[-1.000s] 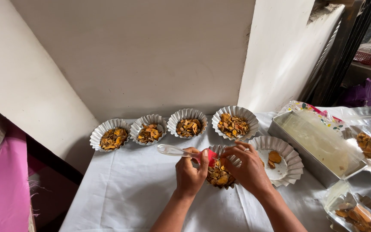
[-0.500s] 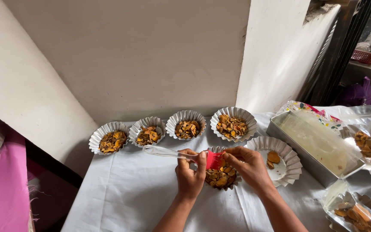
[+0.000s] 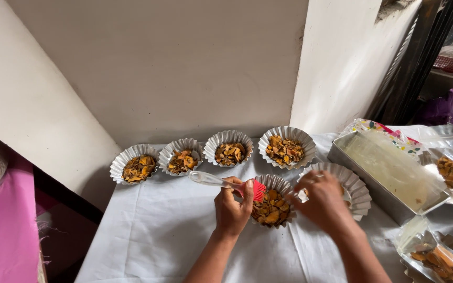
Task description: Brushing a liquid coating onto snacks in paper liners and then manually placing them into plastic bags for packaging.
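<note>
The left hand (image 3: 233, 208) is closed around a pastry brush (image 3: 226, 183), its red bristles resting at the rim of the near fluted mould (image 3: 272, 207) of orange-brown chips. The right hand (image 3: 321, 202), fingers curled, touches that mould's right edge, seemingly steadying it. Four filled moulds (image 3: 229, 148) line the far wall; bare white surface (image 3: 153, 236) lies near-left, a metal tray (image 3: 389, 175) crowds the right.

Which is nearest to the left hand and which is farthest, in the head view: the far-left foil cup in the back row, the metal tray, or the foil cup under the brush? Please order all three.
From the left hand:
1. Foil cup under the brush, just to its right, touching the fingers.
2. Far-left foil cup, back row, up and to the left.
3. Metal tray, far right, beyond the right hand.
</note>
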